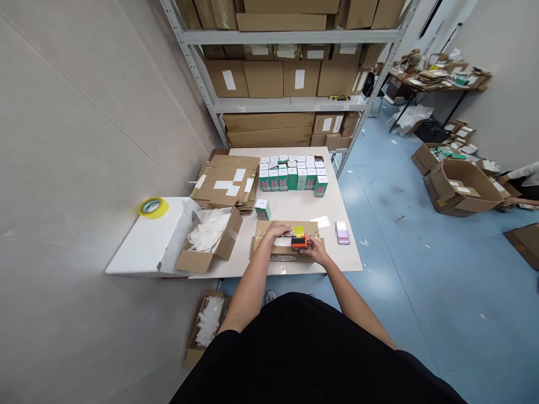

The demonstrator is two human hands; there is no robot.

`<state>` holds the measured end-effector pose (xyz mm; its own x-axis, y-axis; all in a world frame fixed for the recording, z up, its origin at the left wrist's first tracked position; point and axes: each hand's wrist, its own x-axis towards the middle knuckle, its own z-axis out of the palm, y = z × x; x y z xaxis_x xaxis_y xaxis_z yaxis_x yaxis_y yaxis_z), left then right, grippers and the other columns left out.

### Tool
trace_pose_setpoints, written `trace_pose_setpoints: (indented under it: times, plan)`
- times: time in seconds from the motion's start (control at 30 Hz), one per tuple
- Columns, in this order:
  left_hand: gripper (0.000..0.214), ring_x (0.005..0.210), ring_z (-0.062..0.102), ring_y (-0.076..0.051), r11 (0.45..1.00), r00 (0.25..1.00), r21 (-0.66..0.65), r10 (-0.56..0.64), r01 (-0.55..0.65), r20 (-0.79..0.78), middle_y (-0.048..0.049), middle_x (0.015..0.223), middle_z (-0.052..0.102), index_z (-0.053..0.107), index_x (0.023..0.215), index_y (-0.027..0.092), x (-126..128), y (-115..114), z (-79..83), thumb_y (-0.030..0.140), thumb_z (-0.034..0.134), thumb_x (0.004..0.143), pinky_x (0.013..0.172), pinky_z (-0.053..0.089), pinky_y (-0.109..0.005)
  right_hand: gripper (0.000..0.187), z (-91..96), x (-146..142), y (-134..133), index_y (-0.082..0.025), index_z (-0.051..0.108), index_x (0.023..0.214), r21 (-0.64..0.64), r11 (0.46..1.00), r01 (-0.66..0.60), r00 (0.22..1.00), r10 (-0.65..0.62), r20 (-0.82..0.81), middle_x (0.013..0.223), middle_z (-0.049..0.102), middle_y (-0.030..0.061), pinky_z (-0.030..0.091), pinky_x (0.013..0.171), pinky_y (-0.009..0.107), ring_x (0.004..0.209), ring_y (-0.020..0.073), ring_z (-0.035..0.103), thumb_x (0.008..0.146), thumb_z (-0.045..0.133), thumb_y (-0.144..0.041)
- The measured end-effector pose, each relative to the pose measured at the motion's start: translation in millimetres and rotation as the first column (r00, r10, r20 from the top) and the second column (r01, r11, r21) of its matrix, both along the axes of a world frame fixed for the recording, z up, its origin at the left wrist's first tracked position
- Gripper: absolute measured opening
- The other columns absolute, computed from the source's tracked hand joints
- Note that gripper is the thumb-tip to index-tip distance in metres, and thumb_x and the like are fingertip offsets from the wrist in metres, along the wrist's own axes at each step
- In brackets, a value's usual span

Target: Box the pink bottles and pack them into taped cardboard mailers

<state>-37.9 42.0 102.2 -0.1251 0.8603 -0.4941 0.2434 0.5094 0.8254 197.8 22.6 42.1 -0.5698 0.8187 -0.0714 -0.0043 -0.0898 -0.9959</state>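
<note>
On the table in front of me lies a closed cardboard box with a white label and shiny tape on it. Over its right half, my right hand grips an orange and black tape dispenser carrying a yellow roll. My left hand is just left of the roll, above the box, its fingers drawn together. Whatever lies between those fingertips is too small to make out. Behind the box stands a single green and white carton.
Rows of green and white cartons stand farther back. Flattened cardboard and an open box of white packing occupy the left. A yellow tape roll and pale labels flank the workspace. Shelving rises behind; another person's arm shows far right.
</note>
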Motion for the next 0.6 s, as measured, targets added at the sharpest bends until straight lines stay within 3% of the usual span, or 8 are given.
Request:
trace_pose_setpoints:
  times: [0.13, 0.23, 0.4, 0.5, 0.6]
  plan:
    - [0.027, 0.061, 0.060, -0.015, 0.980, 0.995, 0.196, 0.010, 0.010, -0.101, -0.0021, 0.059, 0.067, 0.072, 0.061, 0.017, -6, 2, 9.8, 0.040, 0.083, 0.071, 0.061, 0.045, -0.026, 0.048, 6.0, 1, 0, -0.026, 0.062, 0.095, 0.002, 1.000, -0.020, 0.999, 0.020, 0.040, 0.108, 0.074, 0.0045, 0.053, 0.101, 0.045, 0.107, 0.0269, 0.069, 0.065, 0.091, -0.049]
    - [0.026, 0.074, 0.067, -0.020, 0.919, 0.991, 0.390, 0.096, -0.053, -0.091, -0.0047, 0.071, 0.075, 0.079, 0.072, 0.018, -15, -1, 24.6, 0.044, 0.082, 0.074, 0.070, 0.050, -0.029, 0.048, 11.1, 1, 1, -0.026, 0.062, 0.096, 0.003, 1.000, -0.028, 0.998, 0.028, 0.056, 0.109, 0.074, 0.0038, 0.052, 0.101, 0.044, 0.108, 0.0268, 0.069, 0.065, 0.090, -0.050]
    - [0.036, 0.084, 0.071, -0.025, 0.804, 0.972, 0.561, 0.236, -0.199, 0.006, -0.0081, 0.084, 0.079, 0.083, 0.080, 0.017, -40, -20, 45.9, 0.053, 0.084, 0.075, 0.080, 0.055, -0.034, 0.048, 26.0, -2, 8, -0.025, 0.065, 0.105, 0.070, 0.997, -0.042, 0.994, 0.035, 0.102, 0.111, 0.075, 0.0060, 0.051, 0.101, 0.045, 0.108, 0.0278, 0.069, 0.073, 0.083, -0.056]
    - [0.032, 0.088, 0.072, -0.025, 0.748, 0.944, 0.597, 0.327, -0.289, 0.047, -0.0078, 0.087, 0.079, 0.083, 0.080, 0.018, -58, -35, 45.9, 0.050, 0.083, 0.077, 0.084, 0.056, -0.035, 0.048, 39.8, -9, 18, -0.023, 0.068, 0.110, 0.121, 0.992, -0.030, 0.983, 0.008, 0.185, 0.109, 0.076, 0.0069, 0.052, 0.096, 0.042, 0.103, 0.0275, 0.069, 0.081, 0.074, -0.062]
    - [0.026, 0.091, 0.072, -0.025, 0.723, 0.906, 0.584, 0.419, -0.369, 0.055, -0.0073, 0.089, 0.079, 0.084, 0.081, 0.018, -71, -48, 34.3, 0.044, 0.083, 0.078, 0.088, 0.056, -0.035, 0.047, 53.5, -19, 30, -0.022, 0.072, 0.100, 0.197, 0.980, 0.020, 0.943, -0.084, 0.323, 0.099, 0.076, 0.0065, 0.053, 0.084, 0.038, 0.093, 0.0270, 0.068, 0.085, 0.067, -0.067]
